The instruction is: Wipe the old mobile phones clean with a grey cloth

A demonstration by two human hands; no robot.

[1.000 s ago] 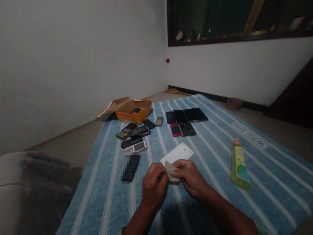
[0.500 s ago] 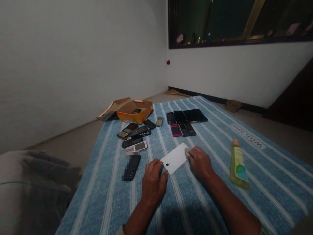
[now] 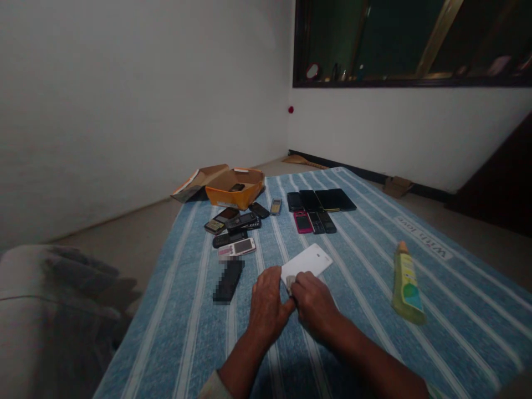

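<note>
A white smartphone (image 3: 310, 260) lies back up on the blue striped cloth (image 3: 199, 354). My left hand (image 3: 268, 305) holds its near left end between thumb and fingers. Pinched in my right hand (image 3: 313, 305) is a small greyish cloth (image 3: 290, 281), pressed on the phone's near left end, close beside my left thumb. Left of my hands lies a black phone (image 3: 230, 280), partly pixelated. Just beyond it are a white and pink phone (image 3: 236, 248) and several dark keypad phones (image 3: 230, 239).
An open orange box (image 3: 235, 197) with a phone inside stands at the back left. Several dark phones (image 3: 343, 199) and a pink one (image 3: 303, 222) lie in rows at the back. A yellow-green bottle (image 3: 407, 288) lies on the right.
My right hand has moved left with the cloth, from the phone's right end to its left end. The camera marks on the phone's back now show at its far right end. The view has shifted slightly.
</note>
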